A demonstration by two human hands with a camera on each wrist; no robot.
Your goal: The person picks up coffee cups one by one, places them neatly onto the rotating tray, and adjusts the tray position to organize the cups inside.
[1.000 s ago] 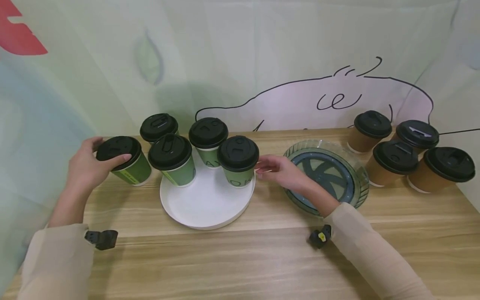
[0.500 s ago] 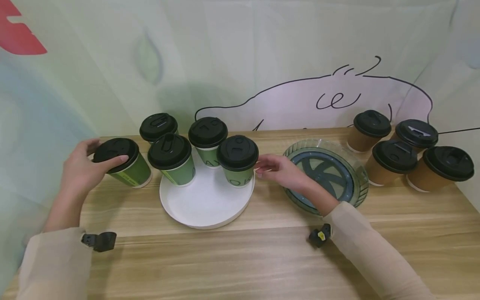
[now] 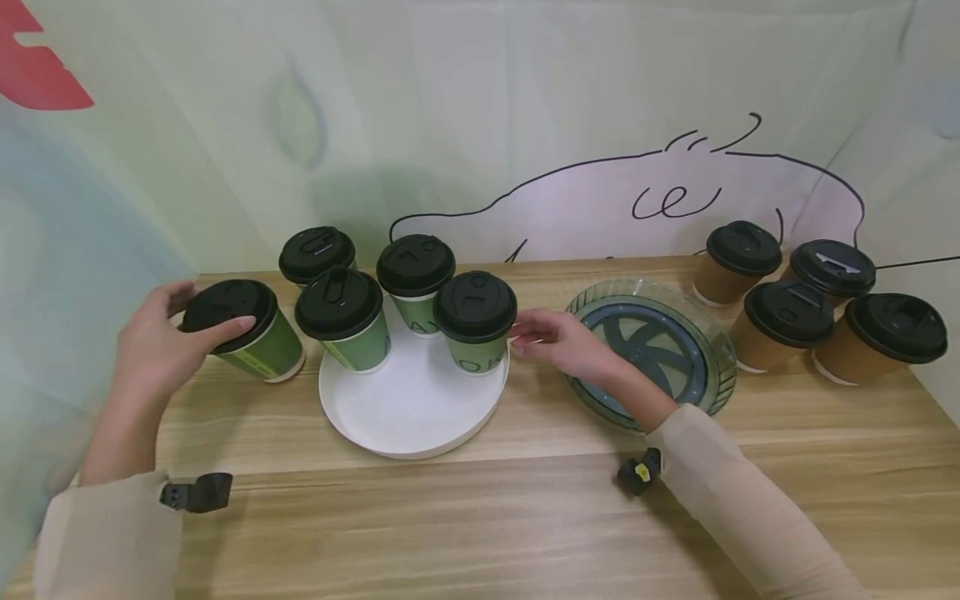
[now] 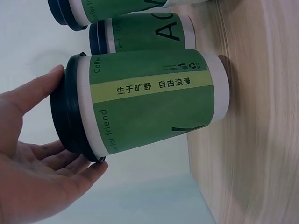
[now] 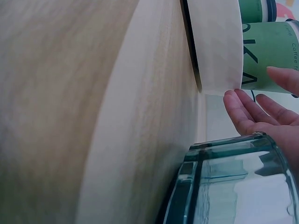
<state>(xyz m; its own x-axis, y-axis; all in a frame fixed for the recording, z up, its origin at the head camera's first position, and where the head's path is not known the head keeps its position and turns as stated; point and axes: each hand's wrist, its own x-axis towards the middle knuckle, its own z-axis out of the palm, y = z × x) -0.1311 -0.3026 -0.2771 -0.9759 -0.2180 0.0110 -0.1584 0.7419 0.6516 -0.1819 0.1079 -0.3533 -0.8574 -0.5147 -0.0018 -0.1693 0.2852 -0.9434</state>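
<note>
My left hand [image 3: 157, 337] grips a green paper coffee cup [image 4: 154, 100] by its black lid [image 3: 228, 312], thumb on one side and fingers on the other. This cup leans to the left; whether its base touches the table I cannot tell. Right of it, three green cups with black lids, such as the front right one [image 3: 474, 321], stand on a round white tray [image 3: 408, 421]. Another green cup [image 3: 317, 254] is behind them, its lower part hidden. My right hand [image 3: 562, 343] is beside the front right cup, fingers loosely bent and holding nothing.
A green glass dish [image 3: 723, 367] lies under my right forearm. Several brown cups with black lids, including a front right one [image 3: 862, 346], stand at the table's right. A printed cloth [image 3: 480, 108] hangs behind the wooden table [image 3: 420, 533].
My left hand has shifted slightly left and toward me, and the cup in it leans further over. The right hand and the other cups have stayed put.
</note>
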